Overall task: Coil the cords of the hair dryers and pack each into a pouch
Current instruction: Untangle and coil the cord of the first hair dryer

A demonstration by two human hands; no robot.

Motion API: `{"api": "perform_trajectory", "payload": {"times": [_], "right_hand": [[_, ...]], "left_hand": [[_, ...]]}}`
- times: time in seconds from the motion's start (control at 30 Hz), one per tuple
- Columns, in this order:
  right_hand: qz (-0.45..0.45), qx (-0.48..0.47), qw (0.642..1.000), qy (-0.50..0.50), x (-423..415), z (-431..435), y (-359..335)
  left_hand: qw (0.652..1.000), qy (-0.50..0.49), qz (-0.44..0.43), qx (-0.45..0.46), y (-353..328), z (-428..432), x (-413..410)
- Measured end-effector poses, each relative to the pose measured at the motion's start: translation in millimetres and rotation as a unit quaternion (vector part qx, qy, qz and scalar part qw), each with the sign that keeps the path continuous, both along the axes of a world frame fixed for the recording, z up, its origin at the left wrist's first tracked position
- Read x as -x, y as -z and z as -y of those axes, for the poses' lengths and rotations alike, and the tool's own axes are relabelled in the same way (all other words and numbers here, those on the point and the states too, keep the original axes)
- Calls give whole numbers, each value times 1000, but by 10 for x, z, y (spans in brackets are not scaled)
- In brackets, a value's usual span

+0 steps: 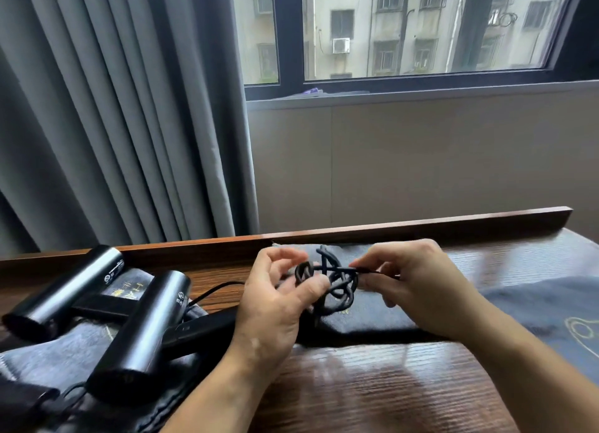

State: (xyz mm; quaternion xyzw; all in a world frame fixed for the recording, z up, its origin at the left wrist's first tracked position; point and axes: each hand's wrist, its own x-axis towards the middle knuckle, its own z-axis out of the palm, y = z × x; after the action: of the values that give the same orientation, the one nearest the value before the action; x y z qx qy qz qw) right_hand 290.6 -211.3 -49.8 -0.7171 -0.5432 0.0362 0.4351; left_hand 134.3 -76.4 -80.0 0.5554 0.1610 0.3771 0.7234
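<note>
Two black hair dryers lie at the left of the wooden table: one further back, one nearer me with its handle pointing right. A tangled black cord hangs bunched between my hands above a dark pouch. My left hand grips the left side of the tangle with thumb and fingers. My right hand pinches a strand of the same cord at its right side. Another dark pouch with gold print lies at the right.
A raised wooden ledge runs along the table's back edge. Grey curtains hang at the left behind it, a window above. More dark pouch fabric lies under the dryers at the lower left.
</note>
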Motion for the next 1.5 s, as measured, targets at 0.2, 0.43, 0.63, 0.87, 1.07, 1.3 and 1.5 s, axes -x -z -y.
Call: {"api": "perform_trajectory", "payload": {"times": [0.2,0.43,0.63,0.87,1.07,1.3,1.5], "right_hand": [[-22,31,997,-66,-119,35,-37],[57,7,998,-8,-79,23,-38],[-62,-59,996,-26,67,-100,31],[36,19,996,-85,67,-102,23],[135,33,990,-13,-139,-126,46],[171,58,981,-67,-211,-68,49],[162,0,987,-23,-315,-130,136]], "left_hand": [[989,-29,-81,-118,-44,-9,47],[978,-74,-85,-175,-35,49,39],[975,0,-70,-211,-84,96,76],[940,-65,-109,-315,-128,96,99],[991,-117,10,-66,-192,-40,54],[991,-79,91,63,-238,-102,61],[999,-3,-44,-31,-218,-153,161]]}}
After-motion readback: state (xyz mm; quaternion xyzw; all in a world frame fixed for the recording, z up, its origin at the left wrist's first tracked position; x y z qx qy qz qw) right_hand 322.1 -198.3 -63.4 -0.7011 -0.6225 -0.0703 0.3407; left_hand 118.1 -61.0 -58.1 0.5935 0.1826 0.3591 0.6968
